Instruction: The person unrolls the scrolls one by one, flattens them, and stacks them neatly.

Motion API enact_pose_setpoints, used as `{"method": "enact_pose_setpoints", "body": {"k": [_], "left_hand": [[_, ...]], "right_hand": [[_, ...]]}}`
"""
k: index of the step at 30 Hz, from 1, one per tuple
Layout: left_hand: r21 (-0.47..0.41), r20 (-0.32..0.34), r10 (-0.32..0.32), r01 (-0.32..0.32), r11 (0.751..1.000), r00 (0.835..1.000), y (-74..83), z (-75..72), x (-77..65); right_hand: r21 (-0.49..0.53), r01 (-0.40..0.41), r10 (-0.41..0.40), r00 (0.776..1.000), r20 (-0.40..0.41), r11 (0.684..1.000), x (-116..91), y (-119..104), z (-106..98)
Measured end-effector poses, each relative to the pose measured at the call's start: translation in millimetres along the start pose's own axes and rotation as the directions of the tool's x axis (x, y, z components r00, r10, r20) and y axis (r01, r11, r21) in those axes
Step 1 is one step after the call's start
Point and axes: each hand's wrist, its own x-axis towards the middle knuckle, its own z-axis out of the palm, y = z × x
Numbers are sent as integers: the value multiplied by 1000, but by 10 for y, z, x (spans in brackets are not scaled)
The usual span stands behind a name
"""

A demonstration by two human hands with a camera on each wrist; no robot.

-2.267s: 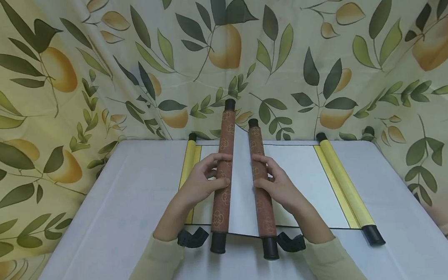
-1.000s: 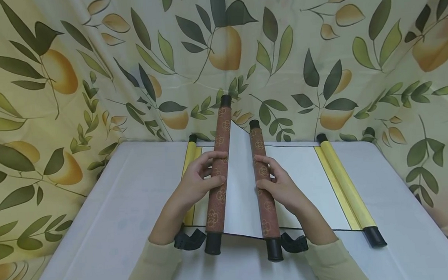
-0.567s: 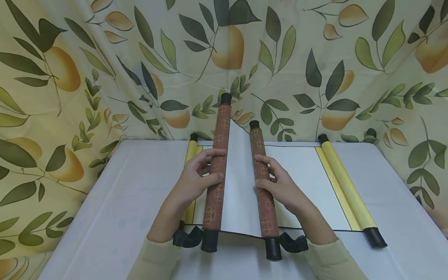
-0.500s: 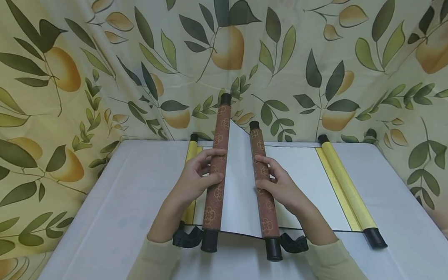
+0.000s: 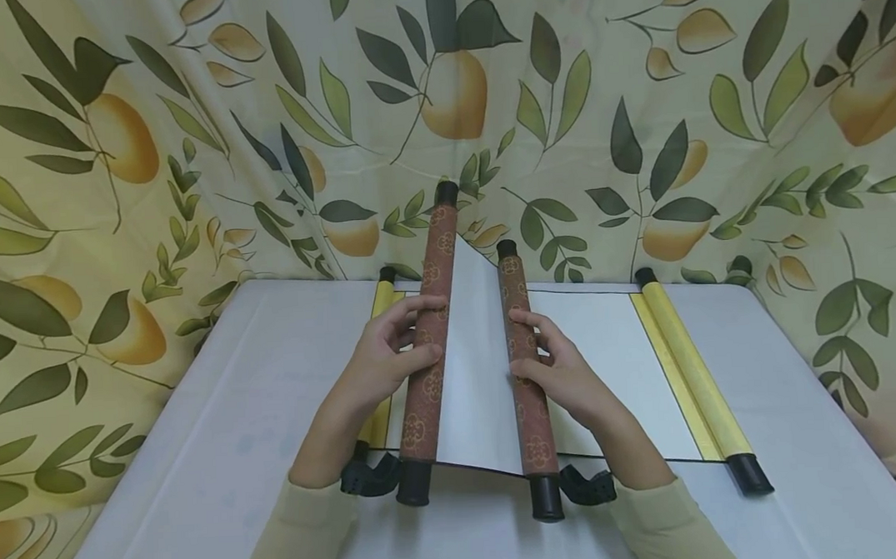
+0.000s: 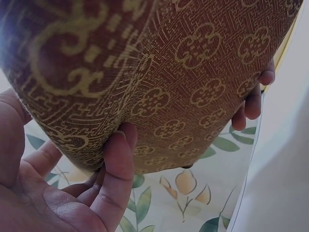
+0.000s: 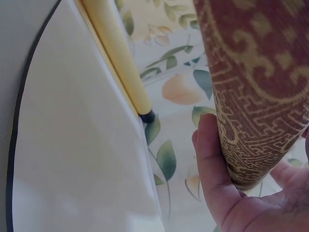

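Observation:
A hanging scroll with brown-red patterned backing is held partly unrolled above the table. My left hand grips its left roll, thumb and fingers round it. The right hand holds the right roll the same way. Between the rolls, a strip of white paper shows. Black knobs cap the roll ends, and the left roll's far end stands higher. The left wrist view shows the patterned backing close up; in the right wrist view, fingers lie along the right roll.
Under the hands a second, yellow-edged scroll lies spread, its white sheet running between a right roller and a left roller partly covered by the left arm. A white-covered table bears it. Fruit-and-leaf printed cloth hangs behind.
The left hand has moved left and slightly up with its roll, while the right hand stays almost still. The gap between the rolls has widened, baring more white paper.

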Motion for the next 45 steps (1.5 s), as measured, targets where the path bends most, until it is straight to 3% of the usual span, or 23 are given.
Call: {"method": "enact_pose_setpoints", "body": {"k": [5, 12, 19, 27, 37, 39, 45], "left_hand": [[23, -3, 17, -16, 1000, 1000, 20, -6, -13], [-35, 1, 17, -17, 999, 1000, 30, -45, -16], [-10, -1, 24, -24, 1000, 1000, 59, -61, -24], [-47, -5, 17, -17, 999, 1000, 95, -95, -37], [8, -18, 55, -55, 998, 998, 333, -74, -95], [2, -18, 54, -54, 999, 998, 331, -75, -97], [-1, -23, 48, -48, 999, 999, 134, -163, -85]], "right_hand": [[-2, 3, -3, 1000, 2, 1000, -1, 13, 3], [20, -8, 8, 1000, 6, 1000, 9, 12, -3], [26, -2, 2, 1000, 9, 1000, 6, 12, -6], [36, -10, 10, 1000, 10, 999, 10, 9, -3], [14, -20, 20, 1000, 5, 1000, -2, 12, -21], [12, -26, 26, 1000, 5, 1000, -7, 16, -25], [51, -40, 40, 999, 9, 998, 10, 32, -4]]}}
